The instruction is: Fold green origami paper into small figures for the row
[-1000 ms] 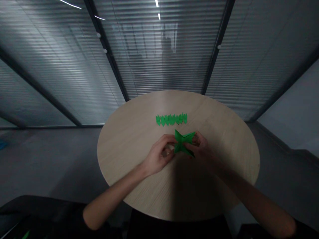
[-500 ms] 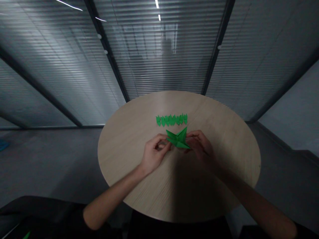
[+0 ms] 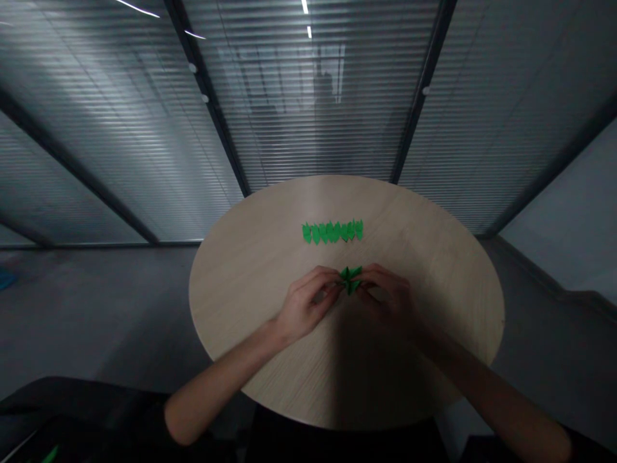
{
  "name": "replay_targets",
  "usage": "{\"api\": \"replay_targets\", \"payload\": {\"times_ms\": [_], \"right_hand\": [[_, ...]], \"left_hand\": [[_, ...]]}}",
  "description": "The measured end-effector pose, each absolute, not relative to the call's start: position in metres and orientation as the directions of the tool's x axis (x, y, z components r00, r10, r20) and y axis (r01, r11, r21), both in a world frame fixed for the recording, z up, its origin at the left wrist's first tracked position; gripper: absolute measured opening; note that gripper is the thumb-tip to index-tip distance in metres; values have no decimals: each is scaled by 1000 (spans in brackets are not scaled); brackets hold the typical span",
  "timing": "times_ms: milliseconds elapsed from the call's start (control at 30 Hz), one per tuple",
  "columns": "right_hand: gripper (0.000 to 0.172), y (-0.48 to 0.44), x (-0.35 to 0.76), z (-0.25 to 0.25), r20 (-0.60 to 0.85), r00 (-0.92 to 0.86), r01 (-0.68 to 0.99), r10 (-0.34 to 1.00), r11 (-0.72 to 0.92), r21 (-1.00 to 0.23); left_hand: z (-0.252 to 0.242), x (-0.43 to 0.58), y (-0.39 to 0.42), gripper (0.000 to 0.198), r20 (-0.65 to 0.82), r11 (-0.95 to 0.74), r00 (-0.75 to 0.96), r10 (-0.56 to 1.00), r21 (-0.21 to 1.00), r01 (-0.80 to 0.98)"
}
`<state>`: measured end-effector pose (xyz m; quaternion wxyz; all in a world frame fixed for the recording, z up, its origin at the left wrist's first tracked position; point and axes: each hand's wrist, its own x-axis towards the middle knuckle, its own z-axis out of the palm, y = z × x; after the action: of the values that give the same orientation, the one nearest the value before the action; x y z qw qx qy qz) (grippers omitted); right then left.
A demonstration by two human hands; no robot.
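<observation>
Between my two hands, above the middle of the round table (image 3: 236,283), is a piece of folded green paper (image 3: 350,280) with several points. My left hand (image 3: 308,299) pinches its left side between thumb and fingers. On its right side, my right hand (image 3: 388,292) pinches too, partly in shadow. The fingers cover much of the paper, so its full shape is hidden. Just beyond the hands lies a row of several small folded green paper pieces (image 3: 332,232), set side by side on the tabletop.
Glass panels with blinds (image 3: 313,141) stand behind the table's far edge. A dark chair (image 3: 72,405) is at the lower left, with a bit of green (image 3: 50,454) near it. A blue item (image 3: 6,278) lies on the floor at far left.
The green paper was spread into a wide four-pointed shape; now it is pressed narrower between my fingers. Both hands have closed in, the left one shifting right.
</observation>
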<state>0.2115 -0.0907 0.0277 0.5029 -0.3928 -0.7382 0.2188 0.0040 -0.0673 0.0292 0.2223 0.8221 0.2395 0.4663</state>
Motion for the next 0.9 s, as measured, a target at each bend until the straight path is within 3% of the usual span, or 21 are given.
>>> {"api": "replay_targets", "payload": {"times_ms": [100, 267, 367, 433, 533, 700, 900], "right_hand": [[6, -94, 209, 27, 551, -168, 364, 817, 571, -736], [26, -95, 207, 24, 428, -23, 267, 903, 418, -868], [15, -93, 208, 25, 399, -102, 267, 911, 411, -872], [8, -92, 208, 27, 380, -147, 280, 913, 406, -870], [10, -90, 208, 29, 389, -158, 291, 908, 419, -860], [13, -90, 207, 32, 469, -130, 280, 874, 486, -828], [16, -89, 207, 26, 315, -128, 220, 940, 337, -915]], "left_hand": [[27, 4, -68, 13, 645, -769, 442, 623, 607, 199], [21, 6, -69, 12, 546, -635, 356, 758, 743, 212], [19, 8, -68, 22, 470, -543, 333, 817, 821, 174], [18, 8, -67, 18, 448, -523, 349, 823, 838, 158], [20, 8, -66, 11, 424, -506, 390, 817, 853, 132], [24, 10, -68, 17, 372, -442, 433, 822, 894, 72], [21, 15, -63, 18, 230, -191, 453, 861, 973, -131]]}}
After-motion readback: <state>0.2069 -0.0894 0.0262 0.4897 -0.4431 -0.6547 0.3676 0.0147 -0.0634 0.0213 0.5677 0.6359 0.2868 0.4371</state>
